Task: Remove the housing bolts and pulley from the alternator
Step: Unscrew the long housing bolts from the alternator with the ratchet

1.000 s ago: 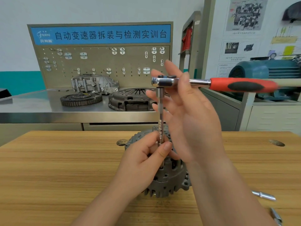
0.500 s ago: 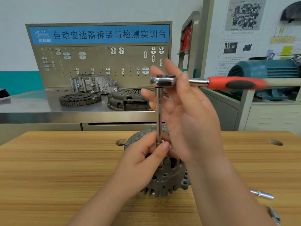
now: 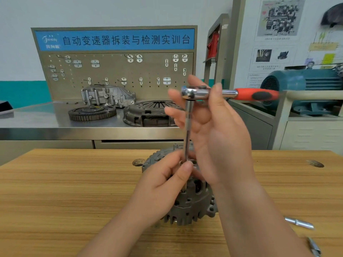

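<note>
- The alternator (image 3: 193, 206) sits on the wooden table (image 3: 55, 191) straight ahead of me at 12 o'clock, with its finned grey housing facing me. My two hands cover much of its top.
- My left hand (image 3: 163, 188) comes in from 7 o'clock. Its thumb and curled fingers pinch the lower end of the extension bar (image 3: 187, 130), right where the bar meets the top of the alternator. I cannot see the socket or the bolt beneath my fingers.
- The extension bar stands nearly upright and runs up to the head of the ratchet (image 3: 193, 93).
- My right hand (image 3: 219, 130) rises from 5 o'clock. Its thumb lies across the front of the ratchet's chrome neck and its fingers are spread almost straight behind the neck, so the tool is nipped between them.
- The ratchet's red and black handle points towards 3 o'clock, roughly level.
- Two loose metal pieces (image 3: 298, 222) lie on the table at 4 o'clock from the alternator, well apart from it.
- Beyond the table, a flywheel (image 3: 91, 113) at 11 o'clock and a clutch cover (image 3: 148, 113) nearer 12 rest on a steel bench (image 3: 37, 123).
</note>
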Motion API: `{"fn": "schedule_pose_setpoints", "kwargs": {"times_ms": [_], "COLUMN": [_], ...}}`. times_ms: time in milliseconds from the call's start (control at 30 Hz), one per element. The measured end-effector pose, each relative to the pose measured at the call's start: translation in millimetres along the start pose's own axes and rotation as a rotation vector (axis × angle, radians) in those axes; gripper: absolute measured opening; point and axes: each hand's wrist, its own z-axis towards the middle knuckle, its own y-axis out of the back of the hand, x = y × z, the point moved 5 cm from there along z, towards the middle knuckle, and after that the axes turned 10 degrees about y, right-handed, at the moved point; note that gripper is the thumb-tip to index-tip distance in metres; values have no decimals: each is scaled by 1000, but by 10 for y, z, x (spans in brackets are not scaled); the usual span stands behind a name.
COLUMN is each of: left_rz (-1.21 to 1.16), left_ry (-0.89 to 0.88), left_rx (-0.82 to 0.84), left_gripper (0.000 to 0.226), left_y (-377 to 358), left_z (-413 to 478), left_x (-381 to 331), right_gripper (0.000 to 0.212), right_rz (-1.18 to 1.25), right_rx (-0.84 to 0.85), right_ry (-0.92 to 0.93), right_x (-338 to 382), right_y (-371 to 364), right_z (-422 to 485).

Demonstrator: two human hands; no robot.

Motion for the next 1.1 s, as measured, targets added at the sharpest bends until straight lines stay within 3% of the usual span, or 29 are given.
{"fn": "schedule_pose_setpoints", "kwargs": {"times_ms": [100, 233, 300, 400, 533, 700, 767, 833, 1000, 1100], "left_rz": [49, 43, 44, 10, 42, -20, -2, 11, 69, 88], "left_ry": [-34, -60, -35, -21, -9, 46, 37, 16, -15, -4], "left_rx": [-7, -69, -77, -47, -37, -78, -103, -105, -120, -145], "left_gripper": [29, 24, 21, 22, 35, 33, 30, 25, 52, 41], "left_y": [0, 13, 8, -1, -3, -8, -1, 3, 28, 38], "left_z": [-8, 6, 16, 11, -3, 30, 33, 19, -14, 2], "left_x": [-40, -17, -2, -14, -21, 6, 10, 5, 2, -7], "right_gripper": [47, 24, 26, 25, 46, 24, 27, 28, 46, 32], "right_rz": [-46, -266, -276, -149, -1, -189, -182, -120, 54, -24], "right_rx": [-79, -62, -15, 31, -36, -31, 9, 38, 38, 14], "right_ry": [-22, 181, 239, 153, -23, 148, 189, 141, -81, -25], "right_x": [-14, 72, 95, 60, -23, 55, 77, 56, -47, -39], "right_y": [47, 12, -30, -52, -4, -22, -59, -71, -78, -59], "right_z": [-11, -13, -22, -16, -21, -15, -19, -13, -30, -24]}}
